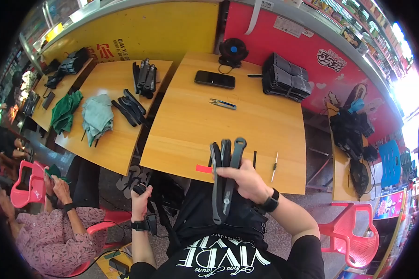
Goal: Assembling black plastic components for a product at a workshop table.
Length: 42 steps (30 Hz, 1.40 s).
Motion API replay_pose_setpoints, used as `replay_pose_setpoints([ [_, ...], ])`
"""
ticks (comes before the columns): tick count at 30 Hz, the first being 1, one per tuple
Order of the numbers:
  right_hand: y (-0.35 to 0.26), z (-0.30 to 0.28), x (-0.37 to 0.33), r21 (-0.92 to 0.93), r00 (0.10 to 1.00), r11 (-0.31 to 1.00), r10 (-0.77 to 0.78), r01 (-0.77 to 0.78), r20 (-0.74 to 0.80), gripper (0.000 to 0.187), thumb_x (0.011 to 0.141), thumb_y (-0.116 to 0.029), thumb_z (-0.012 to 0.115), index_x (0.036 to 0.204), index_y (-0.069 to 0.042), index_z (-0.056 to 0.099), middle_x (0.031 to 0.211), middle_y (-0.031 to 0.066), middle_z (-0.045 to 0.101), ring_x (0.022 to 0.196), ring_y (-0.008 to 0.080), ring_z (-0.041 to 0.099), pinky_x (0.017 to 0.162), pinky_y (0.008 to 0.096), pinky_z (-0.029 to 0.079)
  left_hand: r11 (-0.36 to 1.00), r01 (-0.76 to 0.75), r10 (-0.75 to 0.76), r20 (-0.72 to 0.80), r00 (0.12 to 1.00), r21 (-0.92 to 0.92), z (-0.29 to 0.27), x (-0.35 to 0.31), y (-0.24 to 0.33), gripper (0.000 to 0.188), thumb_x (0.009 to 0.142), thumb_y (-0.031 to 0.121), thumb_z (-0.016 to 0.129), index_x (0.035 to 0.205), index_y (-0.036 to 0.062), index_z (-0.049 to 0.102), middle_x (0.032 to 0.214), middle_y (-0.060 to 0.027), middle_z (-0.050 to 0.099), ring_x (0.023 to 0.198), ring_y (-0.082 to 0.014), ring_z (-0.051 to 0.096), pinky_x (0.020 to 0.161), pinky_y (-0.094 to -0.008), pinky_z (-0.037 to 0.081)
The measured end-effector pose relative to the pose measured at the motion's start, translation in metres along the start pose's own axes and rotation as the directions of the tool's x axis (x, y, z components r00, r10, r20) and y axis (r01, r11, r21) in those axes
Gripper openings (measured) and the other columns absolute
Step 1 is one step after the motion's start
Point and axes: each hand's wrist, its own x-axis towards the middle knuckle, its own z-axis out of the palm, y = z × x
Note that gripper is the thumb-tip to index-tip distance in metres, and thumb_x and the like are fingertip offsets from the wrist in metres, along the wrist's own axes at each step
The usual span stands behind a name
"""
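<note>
My right hand point(250, 182) is closed around several long, flat, dark grey handle-shaped pieces point(226, 186) with rounded ends, one with a hole at its tip. They stand bunched over the table's near edge. Off that edge to the left, my left hand point(141, 201) grips a small black object point(139, 188) whose kind I cannot make out. A red strip point(204, 168) lies by the held pieces. To the right of my right hand are a short black strip point(254, 158) and a thin pointed tool point(274, 166). Farther back lie blue-handled thread snips point(222, 103).
The wooden table point(186, 125) also bears a phone point(214, 79), a small black fan point(233, 50) and a bundled grey stack point(286, 76). Folded green cloth umbrellas point(97, 116) and more dark pieces point(129, 108) occupy the left table. A co-worker point(63, 223) sits left; a pink chair point(349, 232) stands right.
</note>
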Motion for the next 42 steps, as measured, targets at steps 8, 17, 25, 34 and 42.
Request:
replay_pose_setpoints([
  [8, 0.000, 0.033, 0.120, -0.091, 0.953, 0.949, -0.304, 0.302, -0.013, 0.040, 0.079, -0.004, 0.072, 0.114, 0.006, 0.055, 0.094, 0.0119, 0.066, 0.083, 0.0211, 0.064, 0.074, 0.0365, 0.051, 1.000, -0.007, 0.009, 0.096, 0.995, -0.021, 0.010, -0.029, 0.045, 0.021, 0.085, 0.006, 0.070, 0.069, 0.0062, 0.057, 0.063, 0.0029, 0.053, 0.059, -0.0059, 0.048, 0.057, -0.0225, 0.036],
  [17, 0.033, 0.027, 0.106, -0.777, 0.812, 0.503, -0.584, 0.379, 0.017, 0.041, 0.079, -0.007, 0.070, 0.115, 0.002, 0.055, 0.078, 0.0123, 0.062, 0.068, 0.0212, 0.062, 0.063, 0.0354, 0.050, 0.999, 0.025, -0.023, 0.093, 0.995, -0.026, 0.005, -0.040, 0.045, 0.020, 0.084, 0.006, 0.071, 0.069, 0.0059, 0.058, 0.063, 0.0030, 0.054, 0.059, -0.0058, 0.047, 0.057, -0.0222, 0.036],
  [25, 0.110, 0.066, 0.032, -0.521, 0.830, 0.714, -0.152, 0.468, 0.537, 0.029, 0.079, -0.009, 0.070, 0.104, 0.000, 0.059, 0.082, 0.0112, 0.060, 0.072, 0.0205, 0.061, 0.064, 0.0317, 0.050, 0.979, -0.028, 0.067, 0.192, 0.979, -0.202, 0.001, -0.029, 0.052, 0.017, 0.086, 0.009, 0.070, 0.074, 0.0056, 0.058, 0.070, 0.0023, 0.053, 0.064, -0.0067, 0.045, 0.059, -0.0219, 0.034],
  [34, 0.170, 0.105, 0.076, -0.591, 0.698, 0.374, -0.322, 0.715, 0.640, 0.048, 0.072, -0.011, 0.073, 0.116, -0.006, 0.055, 0.114, 0.0143, 0.055, 0.088, 0.0316, 0.058, 0.086, 0.0420, 0.045, 0.938, -0.325, 0.289, 0.250, 0.924, 0.119, 0.021, -0.037, 0.082, 0.020, 0.078, 0.008, 0.075, 0.074, 0.0062, 0.055, 0.089, -0.0025, 0.057, 0.088, -0.0169, 0.049, 0.080, -0.0304, 0.039],
  [42, 0.166, 0.110, 0.104, -0.200, 0.726, 0.960, -0.006, 0.198, 0.687, 0.029, 0.075, 0.001, 0.062, 0.105, -0.002, 0.063, 0.095, 0.0034, 0.064, 0.091, 0.0155, 0.059, 0.084, 0.0299, 0.046, 0.939, -0.297, 0.216, 0.378, 0.900, 0.171, 0.016, -0.037, 0.089, 0.025, 0.075, 0.015, 0.079, 0.070, 0.0079, 0.055, 0.113, -0.0078, 0.056, 0.114, -0.0255, 0.044, 0.099, -0.0384, 0.035],
])
